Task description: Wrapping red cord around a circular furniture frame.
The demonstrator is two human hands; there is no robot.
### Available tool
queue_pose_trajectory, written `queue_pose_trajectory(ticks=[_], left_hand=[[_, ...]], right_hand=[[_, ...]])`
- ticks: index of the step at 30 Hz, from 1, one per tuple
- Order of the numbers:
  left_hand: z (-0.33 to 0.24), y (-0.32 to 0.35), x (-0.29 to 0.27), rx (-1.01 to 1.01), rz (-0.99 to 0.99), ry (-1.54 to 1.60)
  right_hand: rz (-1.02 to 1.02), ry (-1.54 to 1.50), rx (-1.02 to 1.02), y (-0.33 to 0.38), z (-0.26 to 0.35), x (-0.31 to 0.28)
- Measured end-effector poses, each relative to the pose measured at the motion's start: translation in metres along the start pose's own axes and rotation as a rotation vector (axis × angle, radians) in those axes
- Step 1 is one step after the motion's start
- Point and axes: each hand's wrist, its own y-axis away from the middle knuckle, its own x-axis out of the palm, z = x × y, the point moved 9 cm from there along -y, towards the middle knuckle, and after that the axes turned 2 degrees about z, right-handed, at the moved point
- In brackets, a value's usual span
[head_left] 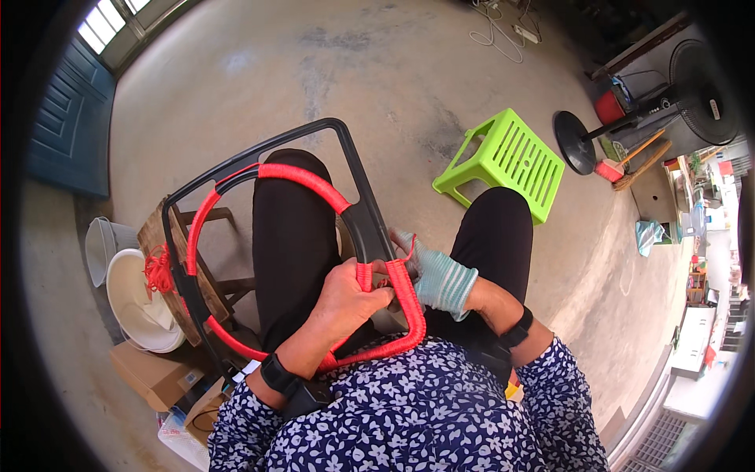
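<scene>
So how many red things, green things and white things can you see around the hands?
Red: 2 – the red cord wrapped on the black frame that the left hand and gloved right hand hold, and a red container.
Green: 1 – the green stool.
White: 2 – the white basin and white bucket.
Total: 5

I count two hands: my bare left hand [346, 303] and my right hand [436, 277] in one striped glove [440, 279]. I see one black frame [358, 212] with one red wrapped hoop [303, 179] on it. There are two black wristbands, one [279, 374] on each arm [517, 329]. On the floor I count one green plastic stool [507, 161], one wooden stool [161, 236], one fan [692, 94], one white basin [134, 303], one pail [101, 244] and one cardboard box [153, 374].
</scene>
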Motion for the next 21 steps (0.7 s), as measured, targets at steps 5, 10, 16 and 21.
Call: queue_pose_trajectory(ticks=[5,10,16,21], left_hand=[[-0.007,0.001,0.000,0.104,-0.032,-0.032],[-0.009,0.004,-0.002,0.067,-0.062,0.022],[-0.012,0.007,0.001,0.023,0.054,0.395],[-0.018,0.005,0.001,0.019,0.114,0.505]], right_hand=[[0.042,0.006,0.001,-0.004,-0.007,-0.003],[0.216,0.082,0.084,-0.002,-0.019,-0.011],[-0.471,-0.206,0.148,-0.008,-0.008,-0.064],[-0.282,0.028,0.045,0.003,0.036,-0.044]])
